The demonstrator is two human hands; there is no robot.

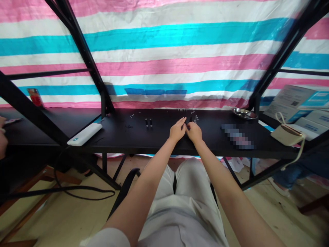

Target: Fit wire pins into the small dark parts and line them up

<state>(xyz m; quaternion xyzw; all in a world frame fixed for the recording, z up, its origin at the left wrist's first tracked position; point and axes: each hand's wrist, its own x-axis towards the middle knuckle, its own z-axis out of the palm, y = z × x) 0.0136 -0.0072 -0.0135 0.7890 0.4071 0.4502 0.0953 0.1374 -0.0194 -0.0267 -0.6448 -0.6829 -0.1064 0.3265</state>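
Both hands are close together over the black tabletop (pixel 123 139). My left hand (pixel 177 131) has its fingers stretched forward, with its thumb towards the other hand. My right hand (pixel 194 132) is closed, its fingers curled around something small and dark that is mostly hidden. Just beyond it are several small clear pieces (pixel 196 118). A row of small whitish pieces (pixel 182 109) lies at the table's back edge. Two short black cylinders with pale ends, one (pixel 146 122) beside the other (pixel 150 122), stand left of my hands.
A white power strip-like box (pixel 85 134) lies at the left, by the black frame. On the right are a round metal dish (pixel 244 114), a blurred-out flat item (pixel 238 137), a cream bag (pixel 287 134) and stacked boxes (pixel 290 103). Another person's hand (pixel 2 132) shows far left.
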